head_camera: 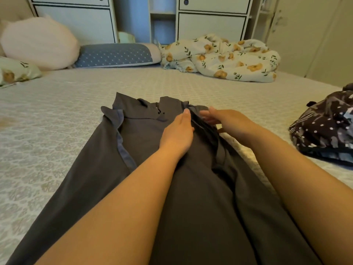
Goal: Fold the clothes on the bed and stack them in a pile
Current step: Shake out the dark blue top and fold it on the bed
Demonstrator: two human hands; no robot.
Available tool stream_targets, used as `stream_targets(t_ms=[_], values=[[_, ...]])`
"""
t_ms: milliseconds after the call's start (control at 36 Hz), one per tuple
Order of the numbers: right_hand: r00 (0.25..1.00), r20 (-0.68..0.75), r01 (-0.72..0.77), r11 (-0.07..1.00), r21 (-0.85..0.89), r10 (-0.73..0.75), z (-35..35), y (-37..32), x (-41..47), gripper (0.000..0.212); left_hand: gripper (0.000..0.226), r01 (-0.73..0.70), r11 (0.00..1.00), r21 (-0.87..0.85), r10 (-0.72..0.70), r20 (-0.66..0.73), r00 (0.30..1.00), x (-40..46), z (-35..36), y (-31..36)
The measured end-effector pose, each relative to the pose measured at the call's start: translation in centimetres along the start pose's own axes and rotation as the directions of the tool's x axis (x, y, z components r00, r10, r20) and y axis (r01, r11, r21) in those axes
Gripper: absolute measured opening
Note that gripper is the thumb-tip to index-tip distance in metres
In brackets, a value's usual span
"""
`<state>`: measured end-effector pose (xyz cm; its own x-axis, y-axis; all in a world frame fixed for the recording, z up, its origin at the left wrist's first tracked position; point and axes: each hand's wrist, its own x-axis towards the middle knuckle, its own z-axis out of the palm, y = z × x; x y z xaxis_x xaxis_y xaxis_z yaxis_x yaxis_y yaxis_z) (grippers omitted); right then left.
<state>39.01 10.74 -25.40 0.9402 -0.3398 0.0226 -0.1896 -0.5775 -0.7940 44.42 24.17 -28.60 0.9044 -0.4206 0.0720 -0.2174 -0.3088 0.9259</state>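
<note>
A dark grey garment (118,169) lies flat on the bed (57,104), its long axis running from the viewer toward the far pillows, collar end away. Bare bedcover lies open to the garment's left and beyond its collar; a dark patterned pile (324,134) sits near its right. The left hand (177,133) presses flat on the garment, fingers straight. The right hand (227,119), fingers loosely spread, touches the garment's folded right edge.

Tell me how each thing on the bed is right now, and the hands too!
grey shirt: spread flat, part folded.
left hand: open, pressing flat on the shirt.
right hand: open, fingers touching the shirt's folded edge.
dark spotted clothes: bunched up, unfolded.
flowery blanket: crumpled.
blue pillow: lying flat.
cabinet doors: closed.
</note>
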Motion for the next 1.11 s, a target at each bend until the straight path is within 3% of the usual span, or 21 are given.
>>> stream_targets(t_ms=[111, 194, 306, 417, 528, 611, 694, 778, 889, 972, 1056, 1111], values=[[0.982, 0.16, 0.138, 0.953, -0.271, -0.097, 0.4, 0.4, 0.0, 0.04, 0.05, -0.026, 0.98, 0.2, 0.021, 0.03, 0.999, 0.5, 0.1, -0.3], [0.963, 0.264, 0.145, 0.937, -0.318, -0.06, 1.1, 1.6, 0.5, 0.045, 0.061, -0.024, 0.972, 0.235, 0.009, 0.066, 0.998, 0.7, 0.0, -0.4], [0.983, 0.114, 0.156, 0.985, -0.076, -0.147, 1.5, 2.4, 0.3, 0.042, 0.06, -0.096, 0.971, 0.219, 0.061, 0.162, 0.985, 0.3, -0.1, -0.5], [0.991, -0.08, 0.118, 0.979, 0.165, -0.106, 1.0, 2.9, -1.2, 0.036, 0.019, -0.19, 0.912, 0.363, 0.175, 0.075, 0.982, -1.4, -0.1, -0.4], [0.993, -0.117, 0.031, 0.925, 0.379, 0.014, 0.7, 3.1, -4.4, 0.038, 0.046, -0.159, 0.899, 0.408, 0.124, 0.11, 0.986, -4.2, 0.2, -0.1], [0.993, -0.111, 0.011, 0.906, 0.423, 0.04, 0.7, 3.2, -7.5, 0.041, 0.054, -0.151, 0.862, 0.484, 0.118, 0.097, 0.988, -6.5, 0.8, -0.1], [0.997, -0.063, -0.011, 0.935, 0.354, 0.035, 0.4, 3.3, -10.9, 0.045, 0.065, -0.131, 0.808, 0.575, 0.047, 0.159, 0.986, -8.4, 1.5, 0.7], [0.998, -0.002, -0.057, 0.938, 0.342, 0.062, 0.1, 3.4, -13.8, 0.046, 0.043, -0.006, 0.854, 0.52, -0.064, 0.116, 0.991, -9.6, 1.6, 1.8], [0.994, 0.098, -0.066, 0.985, 0.16, 0.05, -0.1, 1.6, -16.0, 0.034, 0.033, 0.216, 0.96, 0.181, -0.204, -0.082, 0.975, -10.4, 0.7, 3.5], [0.978, 0.204, -0.027, 0.998, -0.058, 0.038, 0.6, 0.4, -17.0, 0.036, 0.044, 0.303, 0.939, 0.162, -0.272, -0.19, 0.943, -11.5, 0.5, 3.7], [0.973, 0.204, -0.007, 0.894, -0.448, 0.11, 1.9, 1.0, -17.9, 0.051, 0.057, 0.426, 0.903, 0.061, -0.413, -0.156, 0.897, -12.6, 0.5, 3.1], [0.981, 0.163, 0.004, 0.827, -0.563, 0.107, 2.5, 1.7, -19.3, 0.052, 0.059, 0.455, 0.891, 0.006, -0.453, -0.078, 0.888, -13.9, 0.4, 3.4]])
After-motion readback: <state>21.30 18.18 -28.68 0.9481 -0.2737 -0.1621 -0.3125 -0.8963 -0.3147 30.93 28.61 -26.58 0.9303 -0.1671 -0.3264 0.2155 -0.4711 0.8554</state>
